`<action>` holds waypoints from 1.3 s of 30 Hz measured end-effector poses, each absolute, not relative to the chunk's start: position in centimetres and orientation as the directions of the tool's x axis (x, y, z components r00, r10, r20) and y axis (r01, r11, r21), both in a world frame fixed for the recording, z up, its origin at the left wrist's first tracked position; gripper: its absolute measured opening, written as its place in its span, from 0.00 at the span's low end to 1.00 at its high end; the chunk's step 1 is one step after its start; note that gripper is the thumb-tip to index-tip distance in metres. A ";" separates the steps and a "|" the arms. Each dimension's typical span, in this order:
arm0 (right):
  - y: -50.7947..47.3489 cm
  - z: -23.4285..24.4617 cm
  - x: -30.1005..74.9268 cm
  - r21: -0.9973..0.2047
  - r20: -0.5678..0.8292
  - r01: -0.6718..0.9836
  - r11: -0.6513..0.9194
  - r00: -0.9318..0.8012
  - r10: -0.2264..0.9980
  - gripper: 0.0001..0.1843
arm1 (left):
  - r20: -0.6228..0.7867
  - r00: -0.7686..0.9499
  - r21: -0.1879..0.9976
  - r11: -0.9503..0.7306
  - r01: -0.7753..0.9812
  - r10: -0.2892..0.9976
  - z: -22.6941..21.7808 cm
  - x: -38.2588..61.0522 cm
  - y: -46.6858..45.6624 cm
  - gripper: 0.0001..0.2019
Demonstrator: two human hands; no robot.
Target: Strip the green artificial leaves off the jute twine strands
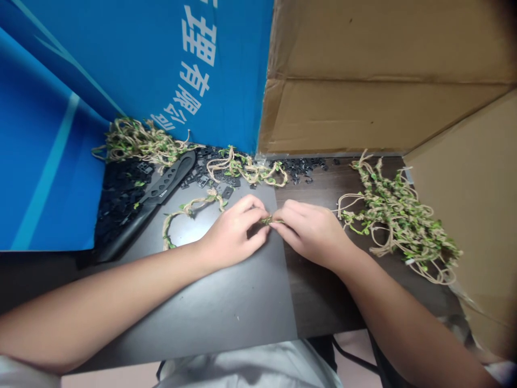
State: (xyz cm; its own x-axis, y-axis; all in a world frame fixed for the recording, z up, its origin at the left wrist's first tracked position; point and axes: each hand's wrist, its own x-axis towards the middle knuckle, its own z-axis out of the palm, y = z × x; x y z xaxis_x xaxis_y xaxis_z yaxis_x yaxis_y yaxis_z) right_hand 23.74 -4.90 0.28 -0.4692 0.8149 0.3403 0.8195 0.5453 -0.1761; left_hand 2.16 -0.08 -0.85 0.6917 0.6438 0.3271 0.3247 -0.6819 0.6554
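Observation:
My left hand [234,231] and my right hand [309,231] meet over the grey mat [226,307], fingertips pinched together on a short piece of twine with small green leaves [267,220]. Both hands are closed on it. A longer loop of the same leafy twine [189,207] lies on the mat just left of my left hand.
Piles of leafy twine lie at the right [399,221], back left [137,143] and back middle [246,168]. A black knife [161,188] rests on a heap of small black plastic parts [117,199]. Blue board stands left, cardboard walls at the back and right.

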 end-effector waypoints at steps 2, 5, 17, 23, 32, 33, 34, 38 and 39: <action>-4.8 0.3 23.8 -0.169 0.358 0.816 0.553 -0.472 0.806 0.13 | 0.307 0.704 0.648 -0.682 0.338 0.641 -0.9 2.2 0.0 0.04; -4.8 0.2 23.8 -0.162 0.378 0.819 0.550 -0.464 0.801 0.11 | 0.296 0.717 0.646 -0.686 0.336 0.631 -1.1 2.2 0.0 0.05; -5.0 0.5 24.2 -0.240 0.386 0.813 0.531 -0.422 0.820 0.10 | 0.256 0.716 0.702 -0.634 0.325 0.650 -1.1 2.2 0.0 0.06; -4.6 0.7 24.1 -0.090 0.456 0.843 0.531 -0.439 0.774 0.15 | 0.235 0.694 0.733 -0.593 0.333 0.681 -0.9 2.3 0.0 0.06; -4.6 0.5 23.9 -0.070 0.320 0.805 0.588 -0.541 0.778 0.13 | 0.193 0.718 0.731 -0.586 0.350 0.669 -0.9 2.3 0.0 0.05; -4.7 0.5 23.9 -0.065 0.323 0.806 0.588 -0.541 0.777 0.13 | 0.189 0.723 0.727 -0.590 0.353 0.665 -0.9 2.2 0.0 0.05; -4.8 0.5 23.8 -0.061 0.328 0.805 0.590 -0.542 0.774 0.13 | 0.187 0.726 0.722 -0.593 0.355 0.662 -0.9 2.2 0.0 0.04; -5.0 0.5 23.5 -0.081 0.341 0.785 0.614 -0.557 0.757 0.12 | 0.181 0.732 0.701 -0.609 0.373 0.657 -0.9 2.2 0.0 0.02; -5.0 0.5 23.4 -0.093 0.348 0.779 0.620 -0.558 0.754 0.12 | 0.178 0.733 0.696 -0.611 0.378 0.656 -0.9 2.2 0.0 0.02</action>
State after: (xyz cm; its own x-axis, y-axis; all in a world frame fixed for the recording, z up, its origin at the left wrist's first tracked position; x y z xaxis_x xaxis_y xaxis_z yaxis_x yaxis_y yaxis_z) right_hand 23.45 -4.98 0.48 -0.5575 0.7537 0.3480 0.7793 0.6196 -0.0935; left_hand 2.25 -0.01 -0.91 0.7331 0.6565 0.1777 0.3782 -0.6106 0.6958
